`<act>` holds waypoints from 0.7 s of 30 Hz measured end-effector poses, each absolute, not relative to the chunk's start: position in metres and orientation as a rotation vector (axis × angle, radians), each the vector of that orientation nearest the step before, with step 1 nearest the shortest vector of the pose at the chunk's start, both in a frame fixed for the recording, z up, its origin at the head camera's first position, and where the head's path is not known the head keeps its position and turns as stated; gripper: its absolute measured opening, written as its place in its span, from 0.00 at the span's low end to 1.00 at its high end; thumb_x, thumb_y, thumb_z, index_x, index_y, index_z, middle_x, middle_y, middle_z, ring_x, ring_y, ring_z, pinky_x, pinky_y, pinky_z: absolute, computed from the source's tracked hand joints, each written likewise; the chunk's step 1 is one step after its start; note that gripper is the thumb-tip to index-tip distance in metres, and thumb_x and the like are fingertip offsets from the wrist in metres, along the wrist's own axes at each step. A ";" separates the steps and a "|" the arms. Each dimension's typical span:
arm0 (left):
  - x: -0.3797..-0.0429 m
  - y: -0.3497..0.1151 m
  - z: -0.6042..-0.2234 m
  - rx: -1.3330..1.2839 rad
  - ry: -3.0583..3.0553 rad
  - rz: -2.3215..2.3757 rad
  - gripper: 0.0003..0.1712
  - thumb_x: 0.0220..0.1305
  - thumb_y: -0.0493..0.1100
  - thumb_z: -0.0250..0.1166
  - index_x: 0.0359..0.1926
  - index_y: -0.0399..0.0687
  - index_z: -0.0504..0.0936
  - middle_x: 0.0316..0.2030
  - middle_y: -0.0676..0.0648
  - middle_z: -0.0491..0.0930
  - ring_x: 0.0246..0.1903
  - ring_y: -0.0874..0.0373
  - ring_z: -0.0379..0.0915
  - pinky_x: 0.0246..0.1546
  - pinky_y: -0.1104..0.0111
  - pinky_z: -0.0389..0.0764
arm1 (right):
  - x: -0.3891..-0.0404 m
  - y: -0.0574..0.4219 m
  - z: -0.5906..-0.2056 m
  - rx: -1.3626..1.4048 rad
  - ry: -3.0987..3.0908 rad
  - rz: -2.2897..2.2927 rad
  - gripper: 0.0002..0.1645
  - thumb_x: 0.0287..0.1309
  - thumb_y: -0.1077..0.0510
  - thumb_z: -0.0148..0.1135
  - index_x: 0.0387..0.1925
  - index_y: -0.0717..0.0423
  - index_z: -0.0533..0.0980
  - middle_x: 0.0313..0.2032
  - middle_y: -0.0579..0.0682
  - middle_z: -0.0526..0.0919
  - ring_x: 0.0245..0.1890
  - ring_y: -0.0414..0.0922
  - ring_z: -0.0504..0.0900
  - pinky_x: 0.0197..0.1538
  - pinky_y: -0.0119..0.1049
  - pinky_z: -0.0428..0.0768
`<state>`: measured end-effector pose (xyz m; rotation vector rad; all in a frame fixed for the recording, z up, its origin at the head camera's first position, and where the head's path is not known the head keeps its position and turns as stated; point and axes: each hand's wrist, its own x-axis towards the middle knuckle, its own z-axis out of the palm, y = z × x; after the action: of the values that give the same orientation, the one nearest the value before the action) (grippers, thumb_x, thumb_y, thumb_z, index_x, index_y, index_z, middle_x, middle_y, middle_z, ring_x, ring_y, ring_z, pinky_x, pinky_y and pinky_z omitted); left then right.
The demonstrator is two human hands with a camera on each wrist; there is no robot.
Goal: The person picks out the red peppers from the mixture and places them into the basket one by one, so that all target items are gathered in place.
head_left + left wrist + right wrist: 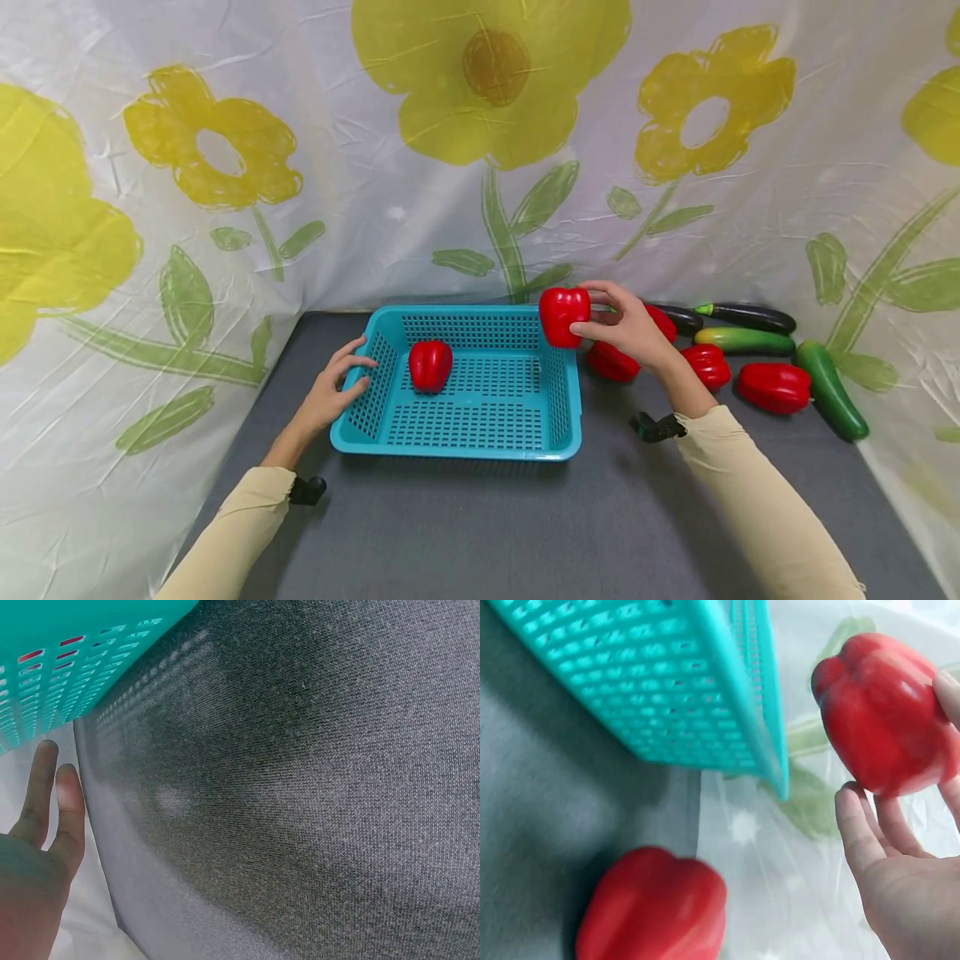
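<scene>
My right hand (621,321) pinches a red bell pepper (563,317) between thumb and fingers, above the right rim of a turquoise plastic basket (465,454). In the right wrist view the held pepper (889,712) is beside the basket's upper edge, with fingers beneath it. My left hand (333,390) is at the basket's left rim, its fingers loosely extended; in the left wrist view two fingers (69,802) stretch out beside the perforated wall, gripping nothing. Another red bell pepper (431,367) lies inside the basket, towards its left end.
Right of the basket lie several more red bell peppers (774,388), dark eggplants (752,317), a yellow-green cucumber-like vegetable (744,340) and a green cucumber-like one (831,390). A dark grey cloth (465,533) covers the table. Flower-printed white sheeting (360,225) hangs behind and at both sides.
</scene>
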<state>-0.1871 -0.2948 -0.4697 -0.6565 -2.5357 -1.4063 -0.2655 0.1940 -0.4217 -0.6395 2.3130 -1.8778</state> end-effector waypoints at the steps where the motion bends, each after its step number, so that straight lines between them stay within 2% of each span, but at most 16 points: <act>1: -0.187 -0.295 -0.469 -0.653 -2.537 -1.409 0.15 0.63 0.19 0.59 0.51 0.22 0.77 0.69 0.20 0.55 0.68 0.22 0.47 0.54 0.27 0.59 | -0.267 0.191 -0.421 -0.650 2.302 -1.883 0.37 0.61 0.63 0.71 0.70 0.57 0.67 0.63 0.61 0.73 0.57 0.62 0.77 0.49 0.46 0.82; 4: -0.187 -0.295 -0.470 -0.645 -2.541 -1.416 0.15 0.63 0.19 0.59 0.51 0.23 0.77 0.69 0.20 0.55 0.68 0.22 0.47 0.54 0.27 0.59 | -0.270 0.181 -0.418 -0.658 2.253 -1.911 0.37 0.61 0.64 0.70 0.70 0.58 0.67 0.63 0.60 0.73 0.57 0.62 0.76 0.50 0.47 0.82; 10: -0.189 -0.297 -0.473 -0.640 -2.541 -1.415 0.15 0.64 0.20 0.59 0.52 0.23 0.77 0.70 0.21 0.55 0.69 0.22 0.46 0.55 0.26 0.58 | -0.273 0.161 -0.414 -0.637 2.205 -1.952 0.37 0.62 0.62 0.71 0.70 0.56 0.68 0.64 0.58 0.71 0.55 0.60 0.78 0.53 0.59 0.78; 14: -0.195 -0.303 -0.487 -0.629 -2.529 -1.417 0.15 0.64 0.20 0.59 0.52 0.24 0.78 0.71 0.23 0.55 0.70 0.24 0.46 0.56 0.26 0.56 | -0.276 0.148 -0.415 -0.652 2.202 -1.946 0.37 0.62 0.62 0.71 0.71 0.55 0.67 0.63 0.57 0.73 0.55 0.59 0.79 0.53 0.56 0.79; 21: -0.204 -0.314 -0.507 -0.618 -2.533 -1.411 0.15 0.67 0.25 0.61 0.54 0.32 0.79 0.74 0.32 0.56 0.72 0.32 0.47 0.57 0.27 0.56 | -0.282 0.128 -0.421 -0.671 2.184 -1.923 0.36 0.64 0.63 0.68 0.71 0.57 0.67 0.64 0.58 0.72 0.59 0.60 0.75 0.52 0.52 0.80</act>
<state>-0.2035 -0.3138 -0.5070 -0.6179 -2.5329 -1.4110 -0.2820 0.1276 -0.4207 -0.6707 2.1844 -1.9230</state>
